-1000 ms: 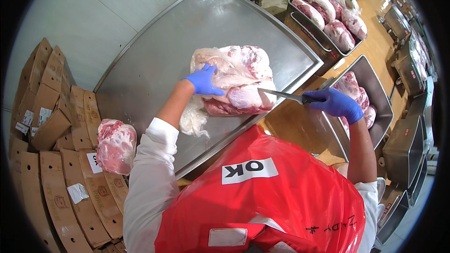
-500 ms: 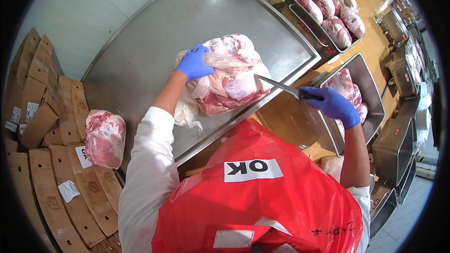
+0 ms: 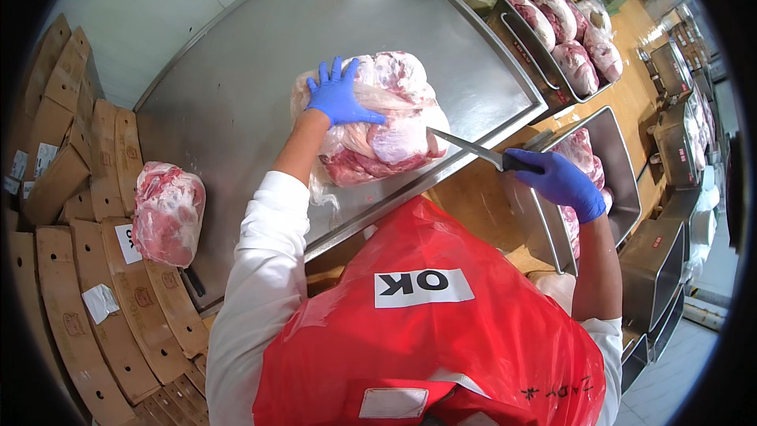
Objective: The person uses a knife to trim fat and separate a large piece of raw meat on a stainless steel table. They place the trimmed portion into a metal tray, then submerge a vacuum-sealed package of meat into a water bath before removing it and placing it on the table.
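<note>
Nearest the person, the right hand (image 3: 561,184) hangs outside the worktop's near edge, above a steel bin (image 3: 620,164), fingers wrapped around the handle of a knife (image 3: 465,144). The blade slants leftward and away across that edge, its tip at the right face of the meat block (image 3: 402,146); whether it has entered cannot be told. The block, slightly longer from side to side, lies left of the right fingers on the worktop (image 3: 236,87), beside the near edge, toward the right corner. Farther in, the left hand (image 3: 341,100), nearer to the block, presses its film-covered left part, fingers spread.
</note>
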Available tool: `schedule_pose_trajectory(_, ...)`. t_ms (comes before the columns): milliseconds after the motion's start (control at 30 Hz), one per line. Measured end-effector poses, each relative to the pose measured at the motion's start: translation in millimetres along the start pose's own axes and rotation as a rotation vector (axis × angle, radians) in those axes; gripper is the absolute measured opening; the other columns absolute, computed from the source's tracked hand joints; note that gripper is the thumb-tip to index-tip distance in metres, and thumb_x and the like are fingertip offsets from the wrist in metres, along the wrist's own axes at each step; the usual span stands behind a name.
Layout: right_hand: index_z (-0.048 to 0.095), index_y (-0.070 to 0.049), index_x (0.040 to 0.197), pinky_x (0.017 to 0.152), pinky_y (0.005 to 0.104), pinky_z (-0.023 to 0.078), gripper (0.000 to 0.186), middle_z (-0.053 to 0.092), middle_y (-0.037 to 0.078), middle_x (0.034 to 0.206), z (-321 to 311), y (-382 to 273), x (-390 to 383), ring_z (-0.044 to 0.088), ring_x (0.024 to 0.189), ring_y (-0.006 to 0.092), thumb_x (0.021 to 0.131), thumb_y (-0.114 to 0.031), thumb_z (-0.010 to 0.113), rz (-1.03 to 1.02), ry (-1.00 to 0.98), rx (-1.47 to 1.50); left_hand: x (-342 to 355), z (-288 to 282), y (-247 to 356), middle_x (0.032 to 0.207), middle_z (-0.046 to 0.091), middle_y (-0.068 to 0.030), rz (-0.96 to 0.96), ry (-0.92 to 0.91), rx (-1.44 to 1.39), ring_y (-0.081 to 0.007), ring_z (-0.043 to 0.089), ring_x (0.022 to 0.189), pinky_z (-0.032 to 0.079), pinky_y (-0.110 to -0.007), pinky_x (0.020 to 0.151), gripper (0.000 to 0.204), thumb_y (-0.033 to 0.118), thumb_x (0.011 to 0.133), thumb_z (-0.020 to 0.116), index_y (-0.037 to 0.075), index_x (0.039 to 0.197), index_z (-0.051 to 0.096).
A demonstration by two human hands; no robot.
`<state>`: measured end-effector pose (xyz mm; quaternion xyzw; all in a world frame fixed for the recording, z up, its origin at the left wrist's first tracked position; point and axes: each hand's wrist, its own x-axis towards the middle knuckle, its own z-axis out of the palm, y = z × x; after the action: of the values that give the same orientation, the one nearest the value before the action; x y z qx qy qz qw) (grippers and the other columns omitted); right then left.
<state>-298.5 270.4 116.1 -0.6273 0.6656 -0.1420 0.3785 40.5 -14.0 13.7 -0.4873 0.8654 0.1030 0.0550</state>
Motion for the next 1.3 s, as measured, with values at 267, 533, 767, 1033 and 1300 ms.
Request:
schedule_pose_trajectory(267, 0.066, -0.009, 0.140, 0.090, 0.0331, 0.055, 0.046, 0.077, 0.017, 0.111, 6.4, -12.8, 8.6, 0.076, 0.097, 0.0245, 0.096, -0.018, 0.072, 0.026, 0.044, -0.101, 15.0, 33.3, -78.8, 0.165, 0.036, -0.0210, 0.134, 0.151, -0.358, -0.0428, 0.037, 0.150, 0.031, -0.051, 0.125, 0.097, 0.047, 0.067, 0.091, 0.020, 0.151, 0.049)
schedule_pose_trajectory(533, 0.068, -0.014, 0.137, 0.080, 0.0400, 0.057, 0.043, 0.076, 0.018, 0.102, -19.0, -88.9, 20.5, 0.074, 0.088, 0.0356, 0.094, -0.018, 0.071, -0.088, 0.010, -0.183, -9.6, 44.4, -71.2, 0.158, 0.044, -0.0205, 0.172, 0.314, -0.432, -0.0425, 0.045, 0.142, 0.038, -0.049, 0.120, 0.087, 0.037, 0.069, 0.091, 0.014, 0.144, 0.053)
schedule_pose_trajectory(767, 0.072, -0.013, 0.131, 0.086, 0.0407, 0.057, 0.038, 0.076, 0.017, 0.108, -37.2, -135.5, 61.7, 0.073, 0.096, 0.0356, 0.094, -0.024, 0.072, -0.121, -0.163, -0.450, -12.8, 34.3, -65.6, 0.157, 0.046, -0.0214, 0.039, 0.243, -0.432, -0.0433, 0.045, 0.143, 0.037, -0.051, 0.120, 0.107, 0.047, 0.069, 0.090, 0.012, 0.157, 0.040)
schedule_pose_trajectory(1033, 0.072, -0.012, 0.132, 0.088, 0.0422, 0.057, 0.040, 0.076, 0.018, 0.109, -55.5, -192.2, 119.5, 0.073, 0.097, 0.0369, 0.095, -0.027, 0.073, -0.037, -0.417, -0.626, -20.0, 38.4, -59.0, 0.152, 0.052, -0.0209, -0.113, 0.226, -0.335, -0.0427, 0.048, 0.140, 0.036, -0.058, 0.117, 0.109, 0.060, 0.068, 0.085, 0.020, 0.158, 0.039)
schedule_pose_trajectory(1300, 0.072, -0.006, 0.128, 0.085, 0.0374, 0.057, 0.038, 0.077, 0.020, 0.105, -49.9, -236.1, 160.0, 0.076, 0.093, 0.0314, 0.093, -0.021, 0.075, 0.244, -0.519, -0.615, -24.8, 60.7, -52.7, 0.143, 0.058, -0.0164, -0.127, 0.438, -0.305, -0.0380, 0.055, 0.130, 0.041, -0.058, 0.109, 0.102, 0.059, 0.066, 0.084, 0.023, 0.154, 0.046)
